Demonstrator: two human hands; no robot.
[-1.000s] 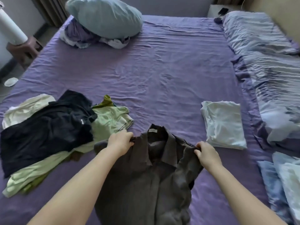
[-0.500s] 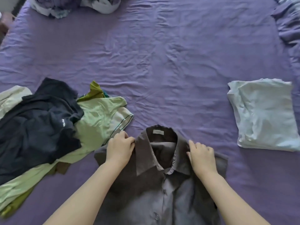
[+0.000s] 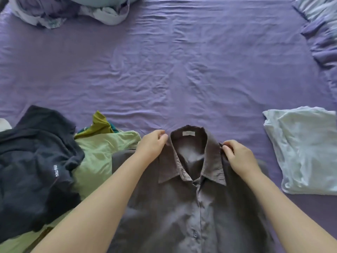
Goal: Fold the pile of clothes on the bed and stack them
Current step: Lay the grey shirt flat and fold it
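A grey-brown collared button shirt (image 3: pixel 182 207) lies face up on the purple bed sheet (image 3: pixel 164 70), collar pointing away from me. My left hand (image 3: pixel 151 145) pinches the shirt's left shoulder beside the collar. My right hand (image 3: pixel 238 157) pinches the right shoulder at the collar's other side. To the left lies the unfolded pile: a dark navy garment (image 3: pixel 36 161) on top of a light green one (image 3: pixel 94 157), with an olive piece (image 3: pixel 99 123) poking out behind. A folded pale blue garment (image 3: pixel 302 148) sits on the sheet to the right.
A bundle of bedding (image 3: pixel 63 11) lies at the far left of the bed. A rumpled blue-patterned quilt (image 3: pixel 322 24) runs along the right edge. Bare sheet stretches across the middle of the bed beyond the shirt.
The shirt went from bunched and held up to lying flat on the sheet. Both hands slid up along the shoulders toward the collar, and my view tilted down and closer.
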